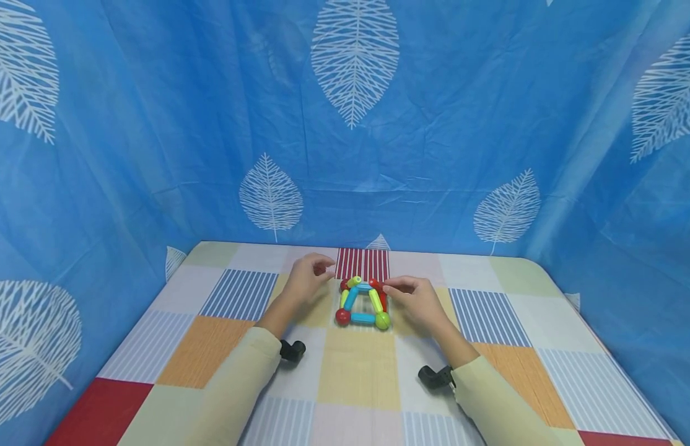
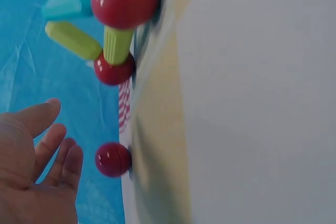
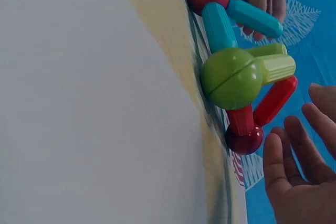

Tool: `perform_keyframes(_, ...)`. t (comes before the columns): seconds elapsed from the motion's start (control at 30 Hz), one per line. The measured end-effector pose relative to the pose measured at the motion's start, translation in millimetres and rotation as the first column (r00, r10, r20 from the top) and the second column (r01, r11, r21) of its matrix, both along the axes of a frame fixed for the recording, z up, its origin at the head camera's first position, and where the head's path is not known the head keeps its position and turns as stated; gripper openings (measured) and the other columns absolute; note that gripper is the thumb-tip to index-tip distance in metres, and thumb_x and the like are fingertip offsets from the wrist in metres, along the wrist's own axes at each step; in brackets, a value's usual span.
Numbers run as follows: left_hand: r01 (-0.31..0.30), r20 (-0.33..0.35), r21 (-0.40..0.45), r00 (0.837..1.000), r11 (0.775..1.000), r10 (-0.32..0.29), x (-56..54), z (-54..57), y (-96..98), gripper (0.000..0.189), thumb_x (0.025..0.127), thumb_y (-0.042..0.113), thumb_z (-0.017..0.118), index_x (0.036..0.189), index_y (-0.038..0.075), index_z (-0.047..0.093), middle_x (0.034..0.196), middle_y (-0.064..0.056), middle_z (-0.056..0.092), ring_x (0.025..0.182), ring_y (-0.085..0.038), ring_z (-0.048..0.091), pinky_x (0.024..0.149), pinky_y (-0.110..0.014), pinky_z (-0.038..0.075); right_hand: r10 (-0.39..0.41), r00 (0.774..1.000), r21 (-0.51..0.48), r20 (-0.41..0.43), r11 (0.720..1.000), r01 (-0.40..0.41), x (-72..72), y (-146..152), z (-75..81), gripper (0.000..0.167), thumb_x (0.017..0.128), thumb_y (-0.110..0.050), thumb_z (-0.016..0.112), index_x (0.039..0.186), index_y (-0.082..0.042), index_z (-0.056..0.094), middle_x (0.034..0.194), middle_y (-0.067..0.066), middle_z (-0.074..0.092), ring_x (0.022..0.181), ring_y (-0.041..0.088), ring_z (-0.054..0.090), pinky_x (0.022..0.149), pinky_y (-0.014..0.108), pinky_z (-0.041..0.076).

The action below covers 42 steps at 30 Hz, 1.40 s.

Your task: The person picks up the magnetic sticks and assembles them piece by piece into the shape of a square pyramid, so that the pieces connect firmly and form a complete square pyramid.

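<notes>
A toy frame of magnetic sticks and balls stands on the table. Its front blue stick (image 1: 363,318) joins a red ball (image 1: 342,316) to a green ball (image 1: 382,320). Blue, yellow-green and red sticks lean upward from the corners, their upper ends without a ball. My left hand (image 1: 310,280) is left of the frame, fingers loosely bent and holding nothing. A separate red ball (image 2: 113,159) sits near its fingertips in the left wrist view. On the other side, my right hand (image 1: 417,298) hovers beside the leaning red stick (image 3: 275,99), its fingers apart from it in the right wrist view.
A patchwork-patterned cloth (image 1: 358,371) covers the table. Blue curtains (image 1: 434,124) with white leaf prints hang behind and at both sides. Each wrist wears a black camera, one on the left (image 1: 292,351) and one on the right (image 1: 436,376).
</notes>
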<state>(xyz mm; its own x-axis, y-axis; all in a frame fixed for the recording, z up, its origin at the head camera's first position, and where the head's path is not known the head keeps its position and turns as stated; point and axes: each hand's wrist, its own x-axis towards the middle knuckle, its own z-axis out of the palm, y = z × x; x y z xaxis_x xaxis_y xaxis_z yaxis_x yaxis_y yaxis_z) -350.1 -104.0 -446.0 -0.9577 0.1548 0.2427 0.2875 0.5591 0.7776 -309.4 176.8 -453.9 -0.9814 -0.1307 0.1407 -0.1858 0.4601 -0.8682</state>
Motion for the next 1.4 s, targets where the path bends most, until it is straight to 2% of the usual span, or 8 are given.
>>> perform_keyframes(0.13, -0.038, -0.015, -0.021, 0.999, 0.999, 0.037, -5.5, -1.8, -8.1, 0.025, 0.093, 0.009, 0.075, 0.118, 0.006, 0.073, 0.114, -0.015, 0.068, 0.102, -0.028, 0.065, 0.093, -0.043, 0.057, -0.013, 0.998, -0.028, 0.067, 0.999, 0.015, 10.1, -1, 0.4, 0.020, 0.093, -0.024, 0.076, 0.111, -0.014, 0.079, 0.116, 0.003, 0.077, 0.110, 0.020, 0.067, 0.090, 0.028, 0.054)
perform_keyframes(0.23, -0.058, -0.015, -0.030, 0.998, 0.998, 0.057, -9.2, -3.9, -11.6, 0.026, 0.093, 0.008, 0.075, 0.118, 0.005, 0.073, 0.118, -0.015, 0.067, 0.110, -0.031, 0.063, 0.097, -0.046, 0.055, 0.001, 0.994, -0.080, 0.105, 0.997, 0.008, 16.1, -1, -0.4, 0.024, 0.093, -0.020, 0.076, 0.113, -0.007, 0.077, 0.117, 0.010, 0.076, 0.103, 0.022, 0.071, 0.085, 0.027, 0.058)
perform_keyframes(0.43, -0.101, 0.054, -0.013, 0.993, 0.995, 0.102, -13.5, -7.3, -11.9, 0.033, 0.093, 0.010, 0.075, 0.125, 0.004, 0.070, 0.126, -0.018, 0.063, 0.118, -0.036, 0.059, 0.102, -0.048, 0.052, 0.008, 0.985, -0.141, 0.172, 0.990, 0.016, 25.1, -2, -2.3, 0.033, 0.091, -0.020, 0.078, 0.116, 0.001, 0.073, 0.116, 0.015, 0.075, 0.097, 0.017, 0.072, 0.082, 0.032, 0.061)
perform_keyframes(0.57, -0.133, 0.102, 0.000, 0.986, 0.991, 0.132, -16.9, -10.5, -9.3, 0.038, 0.093, 0.011, 0.075, 0.130, 0.004, 0.067, 0.127, -0.020, 0.061, 0.117, -0.036, 0.059, 0.100, -0.047, 0.053, 0.008, 0.980, -0.114, 0.197, 0.993, 0.014, 30.1, -2, -2.9, 0.036, 0.090, -0.021, 0.080, 0.117, 0.001, 0.072, 0.115, 0.014, 0.074, 0.099, 0.017, 0.070, 0.082, 0.033, 0.061)
perform_keyframes(0.73, -0.157, 0.158, -0.005, 0.975, 0.988, 0.156, -20.7, -13.1, -5.5, 0.043, 0.093, 0.012, 0.075, 0.134, 0.005, 0.064, 0.131, -0.021, 0.058, 0.116, -0.035, 0.060, 0.099, -0.044, 0.054, 0.003, 0.979, -0.036, 0.205, 0.999, 0.004, 34.1, -2, -4.7, 0.035, 0.085, -0.021, 0.084, 0.114, -0.004, 0.073, 0.112, 0.011, 0.075, 0.101, 0.020, 0.068, 0.079, 0.027, 0.057)
perform_keyframes(0.93, -0.171, 0.210, -0.005, 0.963, 0.985, 0.168, -21.2, -13.8, -3.7, 0.045, 0.093, 0.011, 0.074, 0.136, 0.004, 0.061, 0.134, -0.022, 0.058, 0.121, -0.036, 0.060, 0.101, -0.044, 0.055, 0.019, 0.977, -0.035, 0.210, 0.999, -0.012, 36.7, -5, -5.1, 0.037, 0.080, -0.014, 0.087, 0.112, 0.000, 0.073, 0.107, 0.013, 0.075, 0.096, 0.020, 0.069, 0.075, 0.025, 0.057)
perform_keyframes(1.23, -0.173, 0.207, 0.010, 0.964, 0.985, 0.167, -22.4, -15.6, -5.8, 0.038, 0.092, 0.006, 0.073, 0.129, 0.001, 0.066, 0.128, -0.020, 0.065, 0.112, -0.033, 0.062, 0.098, -0.043, 0.057, 0.061, 0.979, -0.025, 0.192, 0.998, -0.058, 37.2, -6, -4.8, 0.034, 0.080, -0.010, 0.086, 0.108, 0.003, 0.073, 0.102, 0.015, 0.075, 0.087, 0.015, 0.069, 0.072, 0.025, 0.057)
perform_keyframes(1.4, -0.195, 0.211, 0.015, 0.959, 0.981, 0.187, -24.5, -17.6, -8.3, 0.035, 0.092, 0.008, 0.075, 0.126, 0.003, 0.069, 0.125, -0.018, 0.067, 0.109, -0.031, 0.062, 0.097, -0.042, 0.058, 0.048, 0.976, -0.001, 0.210, 0.999, -0.049, 35.9, -8, -3.1, 0.031, 0.079, -0.011, 0.087, 0.104, 0.000, 0.075, 0.098, 0.010, 0.076, 0.086, 0.013, 0.068, 0.071, 0.024, 0.057)
